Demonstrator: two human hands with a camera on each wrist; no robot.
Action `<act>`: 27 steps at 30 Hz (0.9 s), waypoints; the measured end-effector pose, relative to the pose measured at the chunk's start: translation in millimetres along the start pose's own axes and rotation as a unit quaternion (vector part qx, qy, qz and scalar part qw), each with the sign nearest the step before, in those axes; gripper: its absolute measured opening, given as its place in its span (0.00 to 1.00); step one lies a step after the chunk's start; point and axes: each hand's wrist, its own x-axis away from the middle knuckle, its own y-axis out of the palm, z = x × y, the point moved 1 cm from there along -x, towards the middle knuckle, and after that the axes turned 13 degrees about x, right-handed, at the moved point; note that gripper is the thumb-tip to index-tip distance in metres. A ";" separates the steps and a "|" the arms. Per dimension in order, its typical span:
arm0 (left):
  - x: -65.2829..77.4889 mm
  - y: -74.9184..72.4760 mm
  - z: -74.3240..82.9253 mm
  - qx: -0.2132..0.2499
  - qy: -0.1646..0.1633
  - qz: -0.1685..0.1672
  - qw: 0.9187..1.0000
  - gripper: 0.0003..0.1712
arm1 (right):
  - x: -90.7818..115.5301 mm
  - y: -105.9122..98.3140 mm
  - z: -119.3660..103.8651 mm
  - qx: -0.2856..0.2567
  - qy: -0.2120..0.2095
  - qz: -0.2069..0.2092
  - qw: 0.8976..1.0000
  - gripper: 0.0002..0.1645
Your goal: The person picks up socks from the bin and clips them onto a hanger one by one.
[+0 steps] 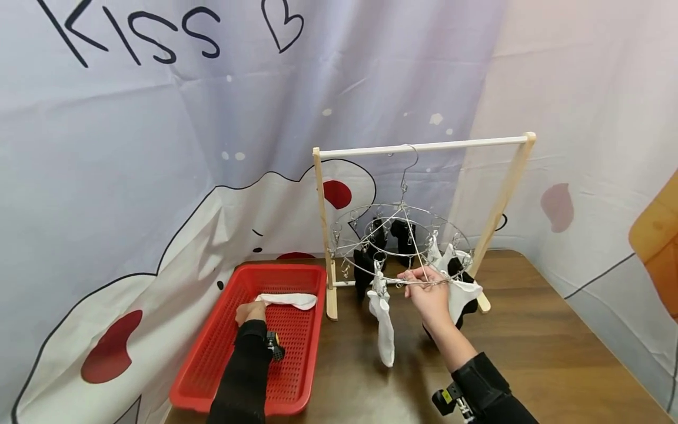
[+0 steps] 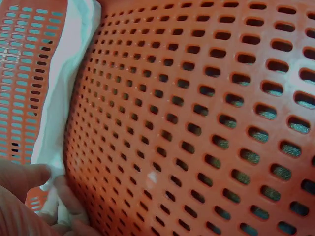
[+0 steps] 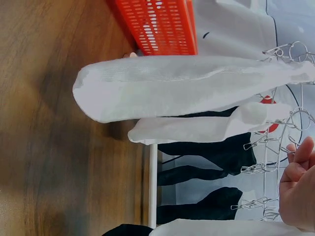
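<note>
A white sock [image 1: 288,300] lies across the inside of the red basket [image 1: 182,386], and my left hand [image 1: 249,312] pinches one end of it. In the left wrist view the thumb and fingers close on that end of the sock [image 2: 66,73]. My right hand [image 1: 431,294] grips the near rim of a round wire clip hanger [image 1: 365,242]. Left of that hand, a pair of white socks [image 1: 385,330] hangs from the clips. More white socks [image 1: 462,297] and black socks [image 1: 365,268] hang around the ring; the right hand partly hides some of them.
A wooden stand [image 1: 324,235] with a white top bar [image 1: 461,143] carries the hanger by its hook. The basket sits left of the stand on the brown wooden table [image 1: 540,347]. A printed curtain [image 1: 132,147] hangs behind the table.
</note>
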 end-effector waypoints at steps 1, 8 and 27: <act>-0.4 -2.0 -2.5 0.001 0.006 -0.004 1.000 0.17 | 1.1 1.8 0.6 0.002 0.001 -0.003 1.000 0.11; 12.6 -1.8 9.6 0.101 0.146 0.046 0.983 0.14 | 1.5 1.1 3.0 0.009 -0.015 -0.008 1.000 0.10; 182.1 -35.5 55.4 0.347 0.163 -0.454 0.804 0.06 | -1.8 -0.4 2.8 0.008 -0.013 0.008 1.000 0.12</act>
